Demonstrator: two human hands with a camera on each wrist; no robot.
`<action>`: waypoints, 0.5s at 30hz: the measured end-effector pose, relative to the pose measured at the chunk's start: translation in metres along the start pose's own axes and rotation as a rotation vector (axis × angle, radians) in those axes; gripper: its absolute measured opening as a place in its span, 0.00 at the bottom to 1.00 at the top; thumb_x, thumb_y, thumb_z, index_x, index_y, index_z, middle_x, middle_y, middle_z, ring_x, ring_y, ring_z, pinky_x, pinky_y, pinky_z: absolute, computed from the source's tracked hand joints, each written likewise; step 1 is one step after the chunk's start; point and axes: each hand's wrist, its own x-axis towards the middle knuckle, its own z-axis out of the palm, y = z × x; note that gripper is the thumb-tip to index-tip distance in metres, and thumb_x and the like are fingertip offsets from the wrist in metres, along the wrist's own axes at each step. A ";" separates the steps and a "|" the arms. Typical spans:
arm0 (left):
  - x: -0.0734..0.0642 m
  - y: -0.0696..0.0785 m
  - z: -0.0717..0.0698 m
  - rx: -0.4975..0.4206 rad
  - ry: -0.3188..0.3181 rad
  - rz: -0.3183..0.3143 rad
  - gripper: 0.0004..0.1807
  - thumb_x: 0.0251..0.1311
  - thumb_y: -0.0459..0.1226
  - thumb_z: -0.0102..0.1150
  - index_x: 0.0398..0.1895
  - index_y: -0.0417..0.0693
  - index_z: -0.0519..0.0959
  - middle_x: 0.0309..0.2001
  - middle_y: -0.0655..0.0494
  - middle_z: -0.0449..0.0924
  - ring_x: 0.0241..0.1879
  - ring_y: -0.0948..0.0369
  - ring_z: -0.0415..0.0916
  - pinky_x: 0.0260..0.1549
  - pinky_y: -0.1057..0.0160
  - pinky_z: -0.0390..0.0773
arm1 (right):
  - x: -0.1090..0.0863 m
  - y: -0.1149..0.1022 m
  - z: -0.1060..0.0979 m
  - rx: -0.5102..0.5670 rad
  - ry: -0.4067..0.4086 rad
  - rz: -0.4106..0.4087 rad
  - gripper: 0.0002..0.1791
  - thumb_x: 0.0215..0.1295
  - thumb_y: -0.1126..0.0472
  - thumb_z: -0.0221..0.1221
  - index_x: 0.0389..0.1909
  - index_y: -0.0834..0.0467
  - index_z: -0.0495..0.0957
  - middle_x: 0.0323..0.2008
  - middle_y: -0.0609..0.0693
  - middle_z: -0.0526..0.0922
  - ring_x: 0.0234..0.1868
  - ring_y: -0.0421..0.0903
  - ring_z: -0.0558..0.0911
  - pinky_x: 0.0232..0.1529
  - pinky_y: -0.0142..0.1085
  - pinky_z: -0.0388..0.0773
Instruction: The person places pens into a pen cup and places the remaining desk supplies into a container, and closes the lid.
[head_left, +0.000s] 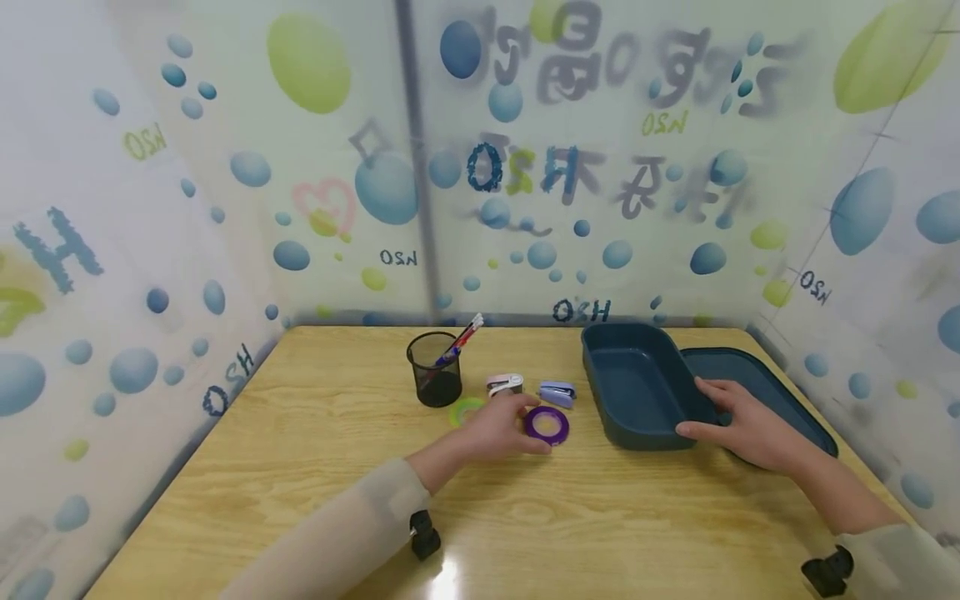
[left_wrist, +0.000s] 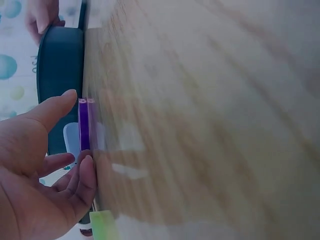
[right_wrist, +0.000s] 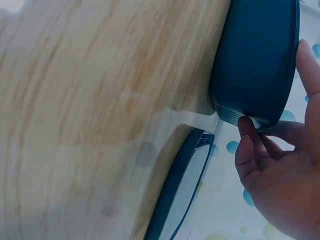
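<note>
My left hand (head_left: 498, 427) reaches around a purple tape roll (head_left: 547, 426) lying flat on the table. Its thumb and fingers (left_wrist: 86, 172) are spread to opposite sides of the roll, with the fingertips right at its edge. On the right, a dark teal rectangular box (head_left: 643, 385) stands with its hollow side up. My right hand (head_left: 757, 429) holds this box at its near right corner, thumb and bent fingers (right_wrist: 245, 145) against the rim and outer wall. A green tape roll (head_left: 467, 411) lies partly hidden behind my left hand.
Behind the left hand sit a pale stapler (head_left: 504, 383) and a lilac stapler (head_left: 557, 393). A black mesh pen cup (head_left: 437, 375) with several pens stands farther left. The teal lid (head_left: 765, 387) lies right of the box, partly under my right arm. Printed curtains surround the wooden table (head_left: 600, 525).
</note>
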 end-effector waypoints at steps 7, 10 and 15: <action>0.003 0.008 0.003 0.024 -0.001 -0.044 0.45 0.60 0.55 0.82 0.77 0.48 0.77 0.56 0.49 0.79 0.52 0.58 0.77 0.56 0.54 0.81 | 0.001 0.002 0.000 -0.015 -0.004 0.012 0.58 0.76 0.36 0.66 0.86 0.71 0.51 0.80 0.80 0.54 0.74 0.82 0.65 0.65 0.76 0.70; 0.005 0.009 0.004 0.047 -0.001 -0.044 0.43 0.60 0.55 0.82 0.75 0.48 0.78 0.54 0.50 0.78 0.50 0.59 0.76 0.54 0.56 0.81 | 0.002 0.002 0.000 -0.023 -0.007 0.016 0.58 0.75 0.36 0.66 0.86 0.71 0.51 0.79 0.81 0.55 0.75 0.83 0.65 0.66 0.76 0.70; 0.008 0.006 0.005 0.065 -0.009 -0.014 0.41 0.59 0.55 0.83 0.73 0.50 0.80 0.51 0.52 0.78 0.48 0.59 0.75 0.50 0.58 0.80 | 0.003 0.001 -0.002 -0.039 -0.023 0.028 0.59 0.76 0.34 0.65 0.87 0.70 0.51 0.79 0.82 0.58 0.74 0.83 0.66 0.65 0.74 0.72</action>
